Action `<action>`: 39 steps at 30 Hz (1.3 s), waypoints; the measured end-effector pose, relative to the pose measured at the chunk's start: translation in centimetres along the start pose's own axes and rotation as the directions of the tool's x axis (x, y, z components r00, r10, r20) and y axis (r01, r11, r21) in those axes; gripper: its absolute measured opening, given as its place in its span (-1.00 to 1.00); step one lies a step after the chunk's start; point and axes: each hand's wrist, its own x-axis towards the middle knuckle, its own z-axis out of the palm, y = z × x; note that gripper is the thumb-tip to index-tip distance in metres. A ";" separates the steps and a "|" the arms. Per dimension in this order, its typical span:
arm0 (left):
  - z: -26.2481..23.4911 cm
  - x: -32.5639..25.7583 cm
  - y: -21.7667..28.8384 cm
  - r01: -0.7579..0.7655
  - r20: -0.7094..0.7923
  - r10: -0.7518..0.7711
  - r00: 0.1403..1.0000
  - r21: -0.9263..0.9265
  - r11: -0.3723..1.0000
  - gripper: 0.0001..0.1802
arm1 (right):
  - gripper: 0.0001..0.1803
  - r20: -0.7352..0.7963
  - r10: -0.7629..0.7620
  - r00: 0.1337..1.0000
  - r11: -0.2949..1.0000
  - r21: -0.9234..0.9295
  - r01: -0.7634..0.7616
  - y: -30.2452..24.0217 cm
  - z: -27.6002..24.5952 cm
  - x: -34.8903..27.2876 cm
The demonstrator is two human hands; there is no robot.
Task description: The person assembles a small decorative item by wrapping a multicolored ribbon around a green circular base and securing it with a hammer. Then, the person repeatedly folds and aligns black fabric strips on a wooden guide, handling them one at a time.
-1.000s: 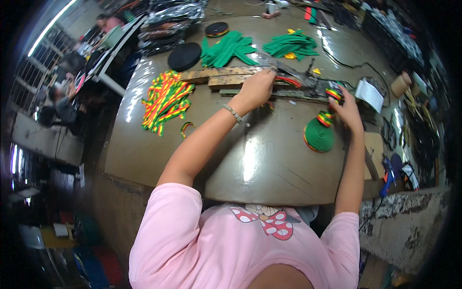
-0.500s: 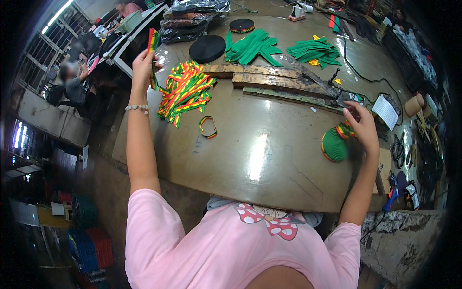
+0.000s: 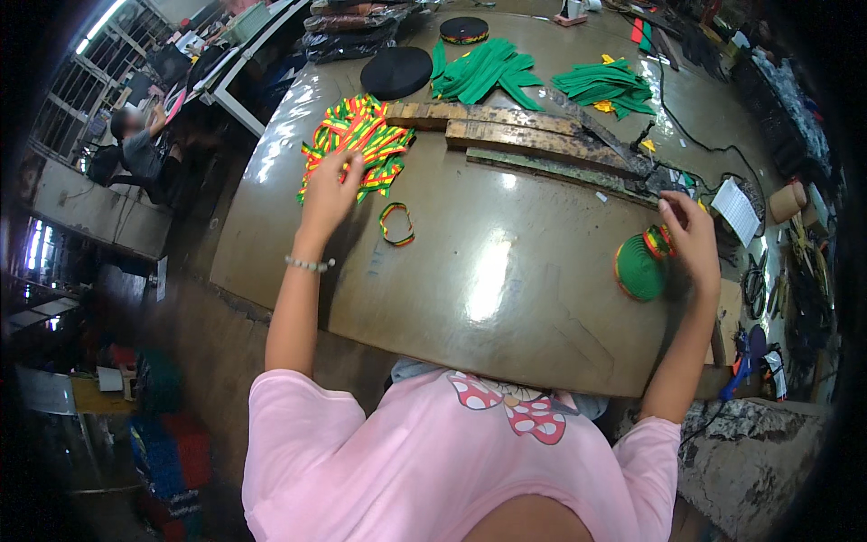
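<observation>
My left hand (image 3: 332, 191) is over the near edge of a loose pile of red, yellow and green striped ribbon strips (image 3: 384, 149). Its fingers are slightly apart, and no strip shows hanging from it. My right hand (image 3: 694, 242) is at the right end of a long wooden bar jig (image 3: 533, 147), thumb and forefinger close together; anything between them is too small to make out. Beside its palm lies a coiled roll of green-faced ribbon (image 3: 639, 269), with a striped length (image 3: 659, 240) running up from it. A striped ribbon loop (image 3: 396, 224) lies below the pile.
Behind the jig lie two bundles of green strips (image 3: 488, 72), a black roll (image 3: 397, 72) and a smaller striped-edged roll (image 3: 464, 31). Cables, a white paper sheet (image 3: 734, 210) and blue-handled cutters (image 3: 742, 366) are at the right. Another person (image 3: 140, 144) sits far left.
My left hand has come down and right from its raised place, and the strip it held up no longer shows in it. My right hand stays by the jig's end, thumb and forefinger closer together.
</observation>
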 end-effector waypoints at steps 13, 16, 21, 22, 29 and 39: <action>0.5 -7.2 15.5 -0.238 0.137 0.381 0.915 -0.579 0.780 -0.81 | -0.58 0.386 -0.314 0.868 0.614 0.780 -0.125 -12.1 12.6 -4.7; 0.2 -7.4 16.3 0.066 0.354 0.331 0.874 -0.763 0.643 -0.82 | -0.60 0.522 -0.316 0.792 0.602 0.756 -0.258 -11.8 12.1 -4.9; -0.7 -6.3 13.3 0.265 0.624 0.322 0.712 -0.664 0.699 -0.75 | -0.62 0.637 -0.200 0.745 0.828 0.516 -0.219 -10.3 10.3 -4.3; -0.8 -6.0 12.5 0.183 0.539 0.351 0.766 -0.706 0.684 -0.74 | -0.62 0.597 -0.209 0.775 0.863 0.485 -0.141 -10.3 10.5 -4.2; -1.3 -1.0 4.7 -0.019 0.179 0.137 0.974 -0.538 0.843 -0.72 | -0.63 0.434 -0.352 0.829 0.897 0.408 0.167 -9.5 11.6 -3.7; 0.8 3.0 -5.7 -0.066 -0.009 0.075 0.997 0.377 0.924 -0.60 | -0.66 -0.069 0.060 0.996 0.795 0.607 -0.006 -1.9 -1.4 -4.4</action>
